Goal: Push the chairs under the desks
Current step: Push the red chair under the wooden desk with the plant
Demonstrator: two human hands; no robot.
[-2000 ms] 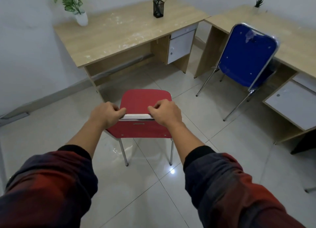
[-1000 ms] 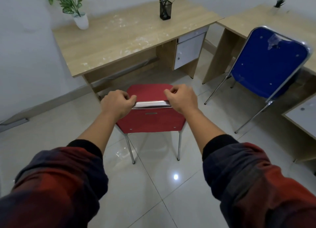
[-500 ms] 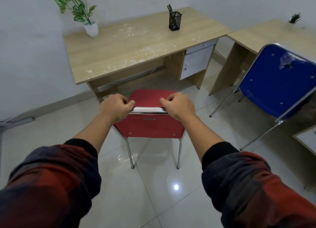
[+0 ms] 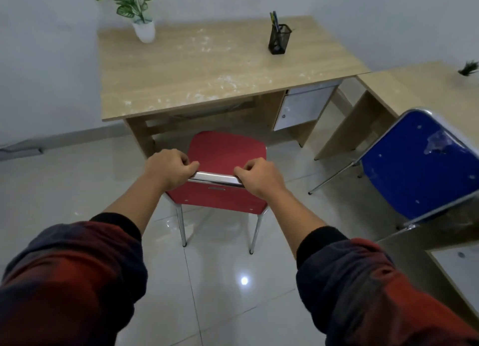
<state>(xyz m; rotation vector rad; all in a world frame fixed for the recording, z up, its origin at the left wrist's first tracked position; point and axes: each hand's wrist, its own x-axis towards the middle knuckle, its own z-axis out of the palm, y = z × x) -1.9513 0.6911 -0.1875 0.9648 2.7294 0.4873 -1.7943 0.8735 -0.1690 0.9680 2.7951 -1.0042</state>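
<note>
A red chair [image 4: 225,151] with chrome legs stands on the tiled floor just in front of the wooden desk [image 4: 207,70]; its seat front is near the desk's edge. My left hand [image 4: 168,168] and my right hand [image 4: 259,177] both grip the chrome top bar of its backrest. A blue chair [image 4: 420,164] stands at the right, facing a second wooden desk [image 4: 404,86], its seat partly under that desk.
On the first desk stand a potted plant [image 4: 140,18] and a black pen holder [image 4: 278,38]; a white drawer unit [image 4: 303,107] hangs under its right side. A small plant [image 4: 467,69] sits on the second desk. A white wall runs behind.
The red chair, held by both hands, has moved forward toward the first desk, and my view has turned to face that desk squarely. The blue chair has shifted to the right of the view.
</note>
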